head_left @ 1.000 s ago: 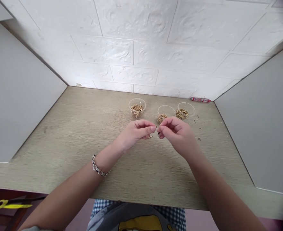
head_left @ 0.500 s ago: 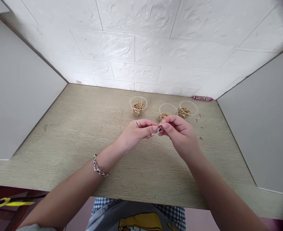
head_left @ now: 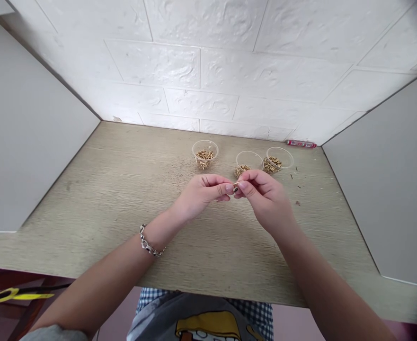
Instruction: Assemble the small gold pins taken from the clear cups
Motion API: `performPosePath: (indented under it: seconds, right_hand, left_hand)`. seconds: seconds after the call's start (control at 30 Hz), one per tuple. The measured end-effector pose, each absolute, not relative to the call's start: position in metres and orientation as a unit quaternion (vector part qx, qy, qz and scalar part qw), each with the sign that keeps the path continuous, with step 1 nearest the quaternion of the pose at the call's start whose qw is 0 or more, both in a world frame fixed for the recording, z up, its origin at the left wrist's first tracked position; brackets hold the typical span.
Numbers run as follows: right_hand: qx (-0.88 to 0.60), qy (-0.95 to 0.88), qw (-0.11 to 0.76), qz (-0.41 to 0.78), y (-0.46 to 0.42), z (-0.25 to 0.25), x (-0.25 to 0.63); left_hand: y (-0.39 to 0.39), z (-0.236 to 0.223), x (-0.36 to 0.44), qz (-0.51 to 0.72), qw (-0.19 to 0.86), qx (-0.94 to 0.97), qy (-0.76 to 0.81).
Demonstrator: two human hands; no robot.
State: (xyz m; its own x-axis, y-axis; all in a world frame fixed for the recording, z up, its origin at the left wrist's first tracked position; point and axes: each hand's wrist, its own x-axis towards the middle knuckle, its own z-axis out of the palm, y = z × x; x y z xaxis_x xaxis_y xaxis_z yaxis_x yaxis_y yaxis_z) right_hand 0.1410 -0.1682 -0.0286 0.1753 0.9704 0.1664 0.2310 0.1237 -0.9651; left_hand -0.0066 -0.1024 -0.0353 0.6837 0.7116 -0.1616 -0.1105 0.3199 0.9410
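My left hand and my right hand meet fingertip to fingertip above the table. Between their pinched thumbs and forefingers sits a small brass-coloured pin, mostly covered by the fingers. Just behind my right fingers stands a clear plastic cup holding gold-coloured pins, partly hidden by that hand. Touching or close beside it on the right is a second clear cup with similar pieces. Farther left, a third clear cup contains more gold pins.
Several thin dark pieces lie loose on the wooden table at the right. A red and silver tube rests against the white brick-pattern wall. Grey panels flank the table on both sides. A yellow and black item shows below the left edge.
My fingertips have come together on the small pin, which lay between slightly separated hands before. A thin pin seen under my left fingers no longer shows. The view has shifted slightly.
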Motion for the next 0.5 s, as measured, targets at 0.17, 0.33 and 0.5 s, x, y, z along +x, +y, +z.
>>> performPosePath:
  seconds: [0.17, 0.33, 0.5]
  right_hand:
    - [-0.599, -0.630, 0.466, 0.166, -0.1702, -0.0265, 0.1414]
    - [-0.589, -0.670, 0.446, 0.072, -0.1701, -0.0264, 0.1406]
    - [-0.596, -0.662, 0.448, 0.079, -0.1691, -0.0275, 0.1407]
  left_hand:
    - [-0.1041, -0.0309, -0.0066, 0.273, 0.709, 0.549, 0.348]
    - [-0.1043, -0.0286, -0.0063, 0.266, 0.686, 0.567, 0.371]
    - [-0.1032, -0.0296, -0.0061, 0.271, 0.710, 0.555, 0.339]
